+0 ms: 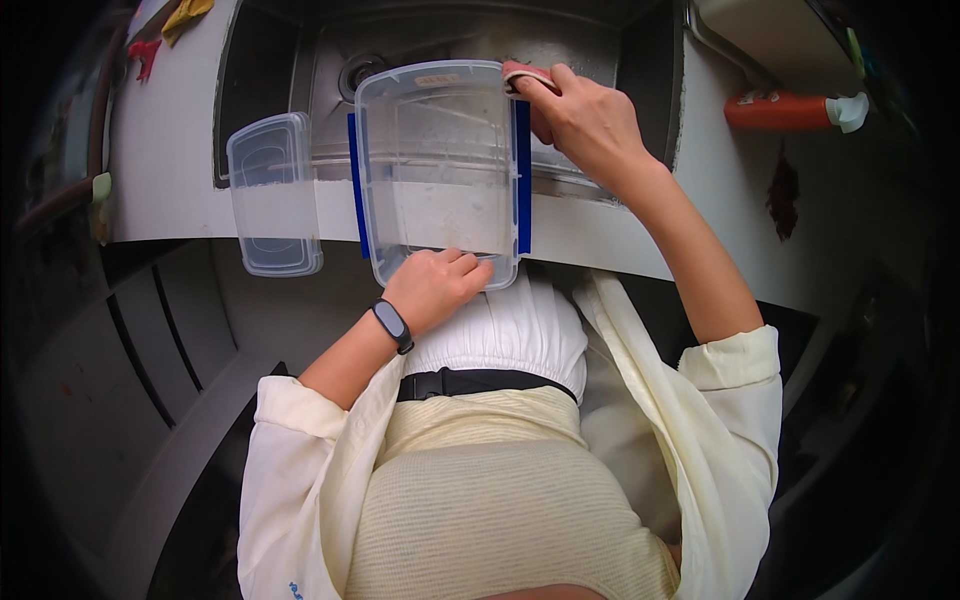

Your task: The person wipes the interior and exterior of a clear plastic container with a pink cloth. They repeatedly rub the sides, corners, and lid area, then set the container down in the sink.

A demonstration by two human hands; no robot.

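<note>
A clear plastic container [457,180] with blue side latches spans the sink's front edge and the white counter. My left hand [439,289], with a black band on its wrist, grips the container's near rim, fingers curled over it. At the far right corner, my right hand [585,112] pinches a folded red cloth [529,73] with a pale edge against the rim. One flap of a translucent plastic lid [274,195] seems to stick out left of the container; whether the two are joined cannot be told.
Beyond the front edge lies a stainless steel sink [300,82] with a drain [364,75]. On the right counter are a red bottle with a white cap [780,111] and a dark red bundle [783,196]. A yellow cloth [184,19] and a red plastic object [144,58] are at the upper left.
</note>
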